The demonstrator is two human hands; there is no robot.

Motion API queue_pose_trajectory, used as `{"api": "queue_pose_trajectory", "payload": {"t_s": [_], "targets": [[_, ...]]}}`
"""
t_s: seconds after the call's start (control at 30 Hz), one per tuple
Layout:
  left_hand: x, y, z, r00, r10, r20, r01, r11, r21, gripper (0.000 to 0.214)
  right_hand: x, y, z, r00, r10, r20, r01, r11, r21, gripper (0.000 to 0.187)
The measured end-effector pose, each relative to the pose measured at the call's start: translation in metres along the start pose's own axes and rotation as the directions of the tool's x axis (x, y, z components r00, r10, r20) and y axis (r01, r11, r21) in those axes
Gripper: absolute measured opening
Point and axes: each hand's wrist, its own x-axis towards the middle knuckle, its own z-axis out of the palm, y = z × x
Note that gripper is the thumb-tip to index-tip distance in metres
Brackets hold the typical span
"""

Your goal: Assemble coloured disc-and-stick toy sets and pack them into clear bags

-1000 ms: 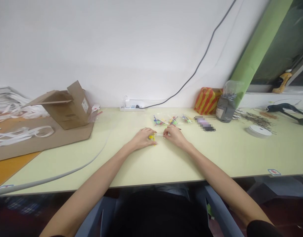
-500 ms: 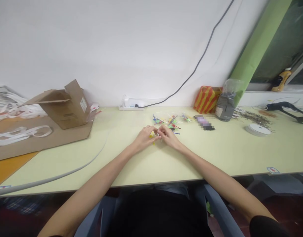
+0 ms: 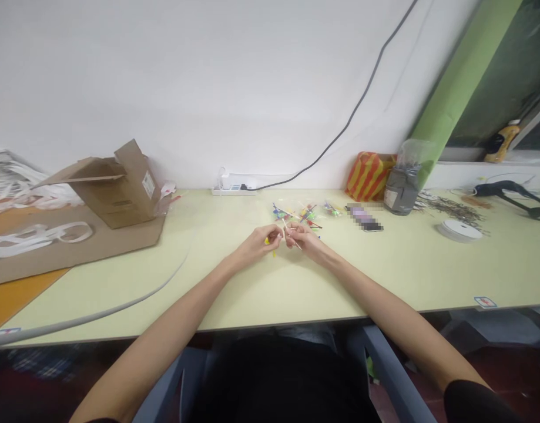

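Note:
Thumb and fingers of my right hand (image 3: 305,239) pinch a thin white stick (image 3: 299,247), which slants across the fingertips. Just to its left, my left hand (image 3: 261,239) is closed in a pinch with a tiny whitish bit at the fingertips, too small to name. Yellow pieces (image 3: 274,254) show under and beside the left hand; whether it holds them I cannot tell. Beyond the right hand lie small multicoloured plastic pieces (image 3: 308,212), some seemingly in clear bags. Another clear bag of coloured pieces (image 3: 332,209) lies further right.
An open cardboard box (image 3: 115,202) stands on flat cardboard at left, near white strips (image 3: 71,234). A grey cable (image 3: 133,304) crosses the left side. At right are a phone (image 3: 365,218), striped bag (image 3: 367,176), grey container (image 3: 401,191) and white spool (image 3: 460,230).
My hands, earlier touching at the fingertips, have moved slightly apart. The white stick now shows clearly in my right hand, and the right hand has turned a little.

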Motion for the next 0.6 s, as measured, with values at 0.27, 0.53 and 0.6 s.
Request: {"api": "queue_pose_trajectory", "payload": {"t_s": [0.27,0.53,0.6], "targets": [[0.000,-0.027,-0.010,0.976,-0.036,-0.214,0.052,0.996,0.072,0.021,0.001,0.012,-0.011,0.978,-0.009,-0.209,-0.095,0.870,-0.484,0.031],[-0.002,-0.061,-0.017,0.959,-0.168,-0.230,0.216,0.955,0.205,0.021,-0.001,0.009,-0.005,0.959,-0.122,-0.256,-0.164,0.497,-0.852,0.019],[-0.001,-0.067,-0.017,0.953,-0.183,-0.243,0.235,0.951,0.202,0.021,-0.002,0.007,-0.005,0.962,-0.105,-0.250,-0.173,0.473,-0.864,0.014]]}}
